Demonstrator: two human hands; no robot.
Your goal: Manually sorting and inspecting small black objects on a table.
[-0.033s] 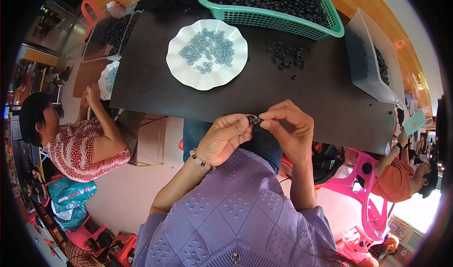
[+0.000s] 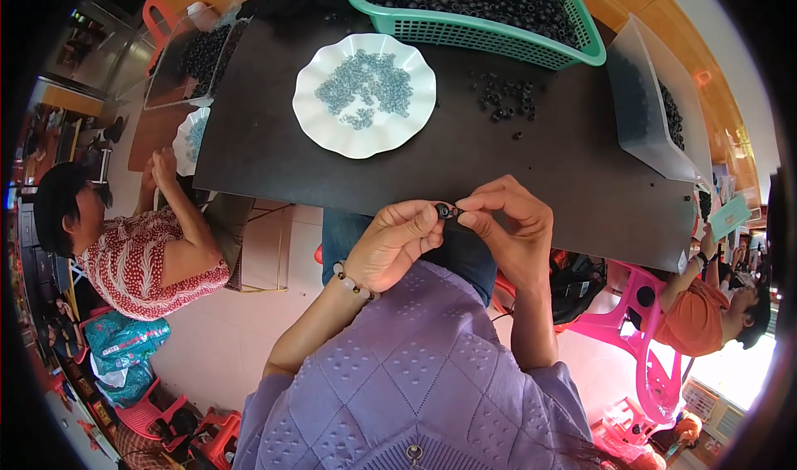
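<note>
My left hand (image 2: 397, 239), with a beaded bracelet on its wrist, pinches a small black ring-shaped part (image 2: 443, 211) between thumb and fingers. The fingertips of my right hand (image 2: 513, 221) are closed at the right side of that part, gripping a small dark piece too tiny to make out. Both hands meet just off the near edge of the dark table (image 2: 266, 150), above my lap. Beyond them on the table stands a white scalloped plate (image 2: 365, 142) with many small clear bluish pieces (image 2: 365, 88) on it.
A green basket (image 2: 490, 36) full of black parts stands at the back. Loose black parts (image 2: 506, 96) lie before it. At the right is a translucent bin (image 2: 643, 96). One person (image 2: 158, 262) sits at the left, another (image 2: 693, 312) at the right, near a pink stool (image 2: 635, 329).
</note>
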